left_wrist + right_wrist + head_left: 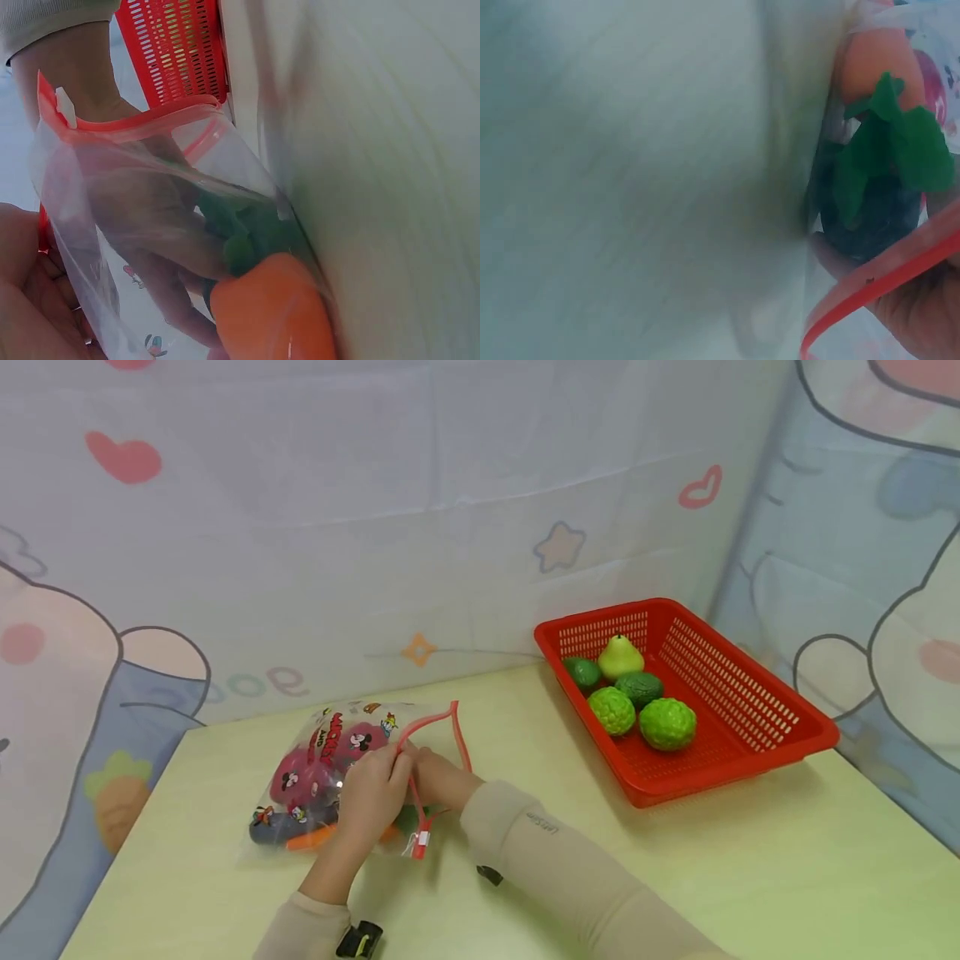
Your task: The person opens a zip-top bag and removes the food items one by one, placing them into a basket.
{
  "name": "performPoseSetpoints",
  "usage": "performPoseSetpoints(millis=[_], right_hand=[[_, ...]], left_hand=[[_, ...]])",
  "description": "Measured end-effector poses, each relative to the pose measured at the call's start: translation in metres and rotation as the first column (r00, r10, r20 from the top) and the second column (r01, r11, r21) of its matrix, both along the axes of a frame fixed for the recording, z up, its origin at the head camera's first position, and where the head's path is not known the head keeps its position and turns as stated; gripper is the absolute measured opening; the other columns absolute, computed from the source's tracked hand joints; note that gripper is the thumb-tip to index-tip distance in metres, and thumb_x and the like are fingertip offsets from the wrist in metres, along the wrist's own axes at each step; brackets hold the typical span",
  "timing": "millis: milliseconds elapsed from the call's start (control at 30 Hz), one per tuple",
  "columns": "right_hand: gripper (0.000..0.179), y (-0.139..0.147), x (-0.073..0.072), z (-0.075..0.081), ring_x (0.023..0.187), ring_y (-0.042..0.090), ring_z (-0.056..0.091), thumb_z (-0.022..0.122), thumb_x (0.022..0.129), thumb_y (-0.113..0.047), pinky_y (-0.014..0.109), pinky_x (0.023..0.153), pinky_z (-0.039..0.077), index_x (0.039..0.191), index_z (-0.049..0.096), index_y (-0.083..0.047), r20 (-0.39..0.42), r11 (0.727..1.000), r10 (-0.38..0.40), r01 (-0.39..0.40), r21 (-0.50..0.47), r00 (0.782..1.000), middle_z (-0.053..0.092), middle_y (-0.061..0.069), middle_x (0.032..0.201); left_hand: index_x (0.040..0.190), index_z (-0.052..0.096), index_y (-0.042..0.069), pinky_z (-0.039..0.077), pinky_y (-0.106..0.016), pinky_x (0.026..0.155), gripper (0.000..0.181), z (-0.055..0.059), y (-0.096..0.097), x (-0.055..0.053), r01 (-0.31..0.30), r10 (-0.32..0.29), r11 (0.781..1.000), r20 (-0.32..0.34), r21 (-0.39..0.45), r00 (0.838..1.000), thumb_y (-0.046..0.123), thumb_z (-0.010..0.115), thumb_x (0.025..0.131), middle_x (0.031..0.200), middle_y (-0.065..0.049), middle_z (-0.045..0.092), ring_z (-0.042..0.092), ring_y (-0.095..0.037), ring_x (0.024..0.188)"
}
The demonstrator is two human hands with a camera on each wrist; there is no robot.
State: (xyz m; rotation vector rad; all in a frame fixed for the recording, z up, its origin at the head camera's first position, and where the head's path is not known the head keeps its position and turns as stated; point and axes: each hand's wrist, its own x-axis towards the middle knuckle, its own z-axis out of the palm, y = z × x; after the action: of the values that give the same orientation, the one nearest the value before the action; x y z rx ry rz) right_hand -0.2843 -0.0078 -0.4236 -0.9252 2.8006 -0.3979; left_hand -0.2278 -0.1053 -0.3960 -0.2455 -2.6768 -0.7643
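A clear zip bag (315, 743) with a red-edged opening lies on the table, printed with cartoon figures. Inside show purple-red round things (300, 774), a dark long thing like an eggplant (273, 828) and an orange carrot (271, 311) with green leaves (874, 146). My left hand (370, 793) pinches the bag's red rim. Through the opening reaches my right hand (442, 779), its fingers inside the bag. In the right wrist view its thumb and fingers curl round a dark rounded thing (870, 221) beside the leaves, partly hidden by them.
A red plastic basket (750, 760) stands on the right of the table. It holds a pear (620, 657), avocados (639, 690) and bumpy green fruits (667, 724). A printed cloth (337, 568) hangs behind the table.
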Motion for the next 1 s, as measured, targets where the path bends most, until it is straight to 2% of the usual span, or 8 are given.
performPoseSetpoints(millis=[200,333,467,533,567,700,867,1000], right_hand=[[0.053,0.002,-0.005,-0.005,0.105,0.015,0.058,0.061,0.087,-0.026,0.019,0.089,0.043,0.134,0.042,-0.012,0.007,0.997,0.006,-0.006,-0.078,1.000,0.043,0.002,0.135],[0.038,0.003,-0.005,-0.007,0.095,0.011,0.060,0.056,0.090,-0.025,0.016,0.082,0.045,0.126,0.050,-0.012,-0.089,0.999,0.038,-0.036,0.020,0.995,0.047,0.000,0.130],[0.041,0.012,-0.006,-0.005,0.104,0.011,0.060,0.052,0.093,-0.028,0.021,0.081,0.048,0.132,0.048,-0.018,-0.094,0.999,0.017,-0.012,0.051,0.995,0.042,-0.002,0.140],[0.045,0.019,-0.005,-0.002,0.111,0.013,0.057,0.053,0.092,-0.031,0.025,0.081,0.049,0.135,0.045,-0.022,-0.057,1.000,-0.004,0.005,0.014,0.998,0.037,-0.002,0.144],[0.047,0.022,-0.004,0.000,0.115,0.014,0.055,0.054,0.091,-0.032,0.027,0.084,0.048,0.136,0.043,-0.023,-0.055,1.000,0.004,-0.004,0.007,0.998,0.036,-0.002,0.145],[0.052,0.037,0.004,0.011,0.115,0.016,0.055,0.058,0.089,-0.032,0.031,0.084,0.049,0.137,0.042,-0.024,-0.072,0.999,0.049,-0.048,0.012,0.996,0.037,-0.001,0.144],[0.052,0.061,0.015,0.033,0.111,0.016,0.054,0.059,0.088,-0.030,0.033,0.085,0.049,0.136,0.042,-0.025,-0.119,0.994,0.100,-0.094,0.056,0.988,0.041,-0.002,0.139],[0.055,0.086,0.022,0.052,0.106,0.017,0.054,0.061,0.086,-0.028,0.032,0.086,0.048,0.136,0.040,-0.025,-0.126,0.993,0.116,-0.112,0.033,0.985,0.042,0.000,0.136]], left_hand=[[0.060,0.042,0.009,0.028,-0.029,0.051,0.031,0.002,-0.001,-0.001,0.012,-0.012,1.000,0.011,-0.003,1.000,0.015,0.046,0.090,0.055,-0.003,0.037,0.036,-0.018,0.053],[0.060,0.041,0.009,0.028,-0.029,0.052,0.030,0.002,-0.003,-0.001,0.010,-0.010,1.000,0.012,-0.009,1.000,0.015,0.045,0.090,0.055,-0.003,0.036,0.036,-0.017,0.053],[0.060,0.041,0.009,0.027,-0.028,0.050,0.032,0.001,-0.001,-0.003,0.023,-0.023,1.000,0.010,0.000,1.000,0.017,0.044,0.092,0.054,-0.003,0.035,0.035,-0.017,0.051],[0.061,0.041,0.009,0.027,-0.028,0.050,0.034,0.000,0.000,-0.003,0.028,-0.028,1.000,0.018,0.008,0.999,0.019,0.044,0.093,0.054,-0.003,0.035,0.034,-0.016,0.050],[0.061,0.041,0.009,0.027,-0.028,0.049,0.034,-0.001,0.000,-0.003,0.027,-0.028,1.000,0.023,0.014,0.999,0.020,0.044,0.093,0.054,-0.002,0.035,0.034,-0.016,0.050],[0.062,0.041,0.009,0.027,-0.028,0.050,0.034,-0.004,-0.001,0.000,0.016,-0.017,1.000,0.056,0.014,0.998,0.021,0.042,0.095,0.055,-0.002,0.036,0.033,-0.016,0.050],[0.063,0.042,0.009,0.028,-0.028,0.051,0.034,-0.004,-0.001,0.000,0.031,-0.032,0.999,0.038,0.013,0.999,0.020,0.042,0.095,0.056,-0.003,0.036,0.034,-0.017,0.052],[0.064,0.043,0.009,0.030,-0.029,0.053,0.033,-0.001,0.000,0.000,0.032,-0.032,0.999,0.024,0.007,0.999,0.019,0.043,0.095,0.055,-0.003,0.037,0.036,-0.017,0.052]])
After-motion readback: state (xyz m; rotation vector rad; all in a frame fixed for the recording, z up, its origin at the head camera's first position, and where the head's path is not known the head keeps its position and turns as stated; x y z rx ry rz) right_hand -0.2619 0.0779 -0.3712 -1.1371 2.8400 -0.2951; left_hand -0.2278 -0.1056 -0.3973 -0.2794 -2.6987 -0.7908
